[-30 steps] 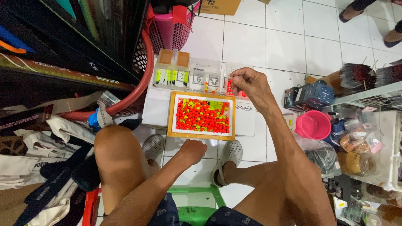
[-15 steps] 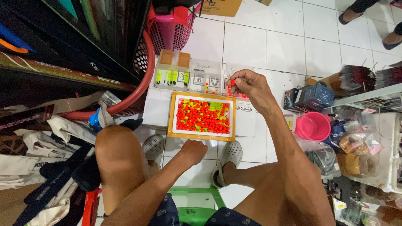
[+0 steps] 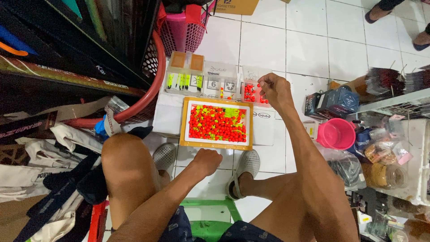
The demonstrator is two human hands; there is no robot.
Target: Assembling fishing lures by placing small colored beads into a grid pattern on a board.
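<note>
Right hand (image 3: 274, 92) lower, fingers pinched over compartment box (image 3: 251, 92)

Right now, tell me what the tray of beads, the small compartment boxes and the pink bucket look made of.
Tray: white inside with a tan, matte rim, likely wood or card; hard to tell which.
Compartment boxes: clear, glossy plastic, since the contents show through the walls.
Pink bucket: smooth moulded plastic with a slight sheen.
Beads: bright, even orange and yellow, probably plastic or foam.
</note>
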